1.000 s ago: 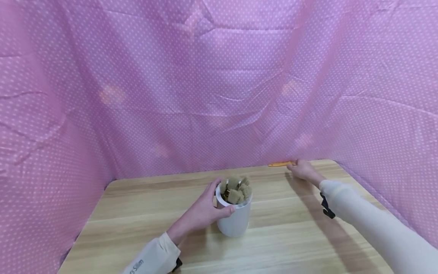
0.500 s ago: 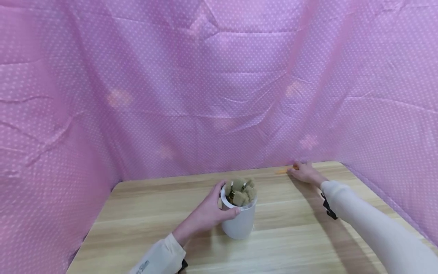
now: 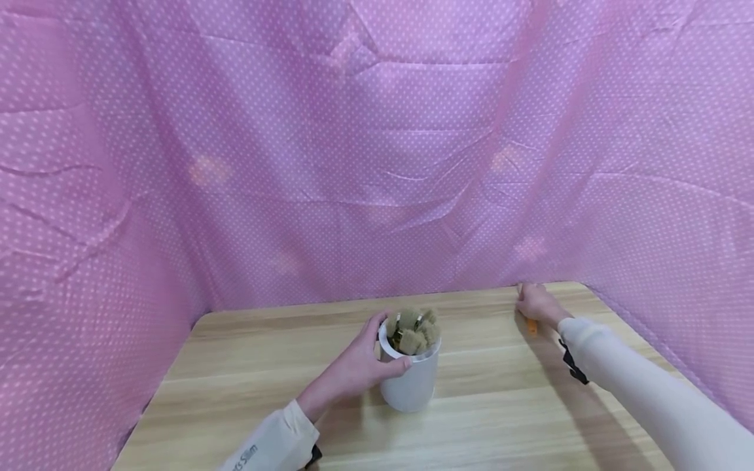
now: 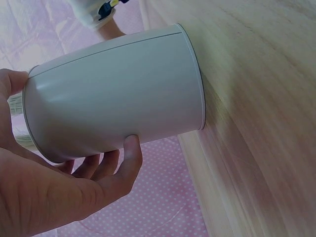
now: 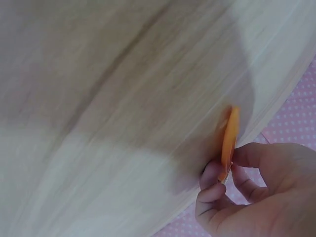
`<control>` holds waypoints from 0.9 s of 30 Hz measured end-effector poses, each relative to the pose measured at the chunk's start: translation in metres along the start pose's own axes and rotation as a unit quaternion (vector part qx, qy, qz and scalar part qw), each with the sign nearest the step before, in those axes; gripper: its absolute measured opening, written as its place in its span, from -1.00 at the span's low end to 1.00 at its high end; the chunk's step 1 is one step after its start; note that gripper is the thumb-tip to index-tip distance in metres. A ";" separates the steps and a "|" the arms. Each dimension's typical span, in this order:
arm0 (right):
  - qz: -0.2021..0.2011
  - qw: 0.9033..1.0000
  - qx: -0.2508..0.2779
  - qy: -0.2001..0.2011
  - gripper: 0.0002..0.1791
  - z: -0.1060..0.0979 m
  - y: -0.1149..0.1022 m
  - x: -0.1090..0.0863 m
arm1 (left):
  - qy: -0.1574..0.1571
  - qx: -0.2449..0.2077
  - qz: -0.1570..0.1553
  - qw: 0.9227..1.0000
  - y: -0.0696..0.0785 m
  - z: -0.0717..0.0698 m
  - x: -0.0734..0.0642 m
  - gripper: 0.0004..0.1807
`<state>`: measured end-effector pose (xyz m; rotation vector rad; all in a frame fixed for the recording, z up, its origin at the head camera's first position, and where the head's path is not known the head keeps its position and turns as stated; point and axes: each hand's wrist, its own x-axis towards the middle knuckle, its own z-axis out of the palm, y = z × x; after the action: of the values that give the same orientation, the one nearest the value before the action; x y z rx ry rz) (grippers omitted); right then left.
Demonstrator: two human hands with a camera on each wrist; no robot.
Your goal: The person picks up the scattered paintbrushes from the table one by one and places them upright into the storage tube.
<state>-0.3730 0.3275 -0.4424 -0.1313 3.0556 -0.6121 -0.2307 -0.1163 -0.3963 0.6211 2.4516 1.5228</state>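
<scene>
In the head view, my left hand (image 3: 356,366) grips a white cylindrical pot (image 3: 410,386) near its top, thumb on the near side and fingers round the far side. Several paintbrushes (image 3: 413,339) stand in the pot with pale bristles up. The left wrist view shows the pot's smooth wall (image 4: 118,94) with the fingers bent against it. At the far right of the table, my right hand (image 3: 538,305) pinches a paintbrush by thumb and fingers. Its orange handle (image 5: 229,136) points away from the fingers in the right wrist view; the bristles are hidden by the hand.
The wooden table (image 3: 265,373) has rounded far corners. A pink dotted curtain (image 3: 353,163) hangs right behind its back edge and along both sides. My right hand is close to that back edge.
The orange handle has swung from pointing left to pointing toward me as my right hand turned and shifted slightly right. My left hand keeps its hold on the pot.
</scene>
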 end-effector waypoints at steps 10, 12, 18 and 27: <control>-0.009 0.998 0.058 0.036 -0.84 -0.001 0.002 -0.002 | -0.002 -0.003 -0.003 1.000 -0.002 -0.001 0.003 0.20; -0.021 0.995 0.073 0.058 -0.84 -0.005 -0.006 -0.004 | -0.002 -0.003 -0.003 1.000 -0.001 -0.001 0.003 0.19; -0.057 0.982 0.144 0.112 -0.83 -0.022 -0.047 -0.015 | -0.003 -0.003 -0.001 1.000 -0.002 -0.003 0.002 0.19; -0.122 0.945 0.267 0.142 -0.73 -0.048 -0.129 -0.044 | -0.006 -0.004 0.013 1.000 -0.003 -0.002 0.003 0.19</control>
<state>-0.3213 0.2308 -0.3479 -0.4452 3.0091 -1.5731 -0.2347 -0.1177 -0.3976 0.6610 2.4360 1.5345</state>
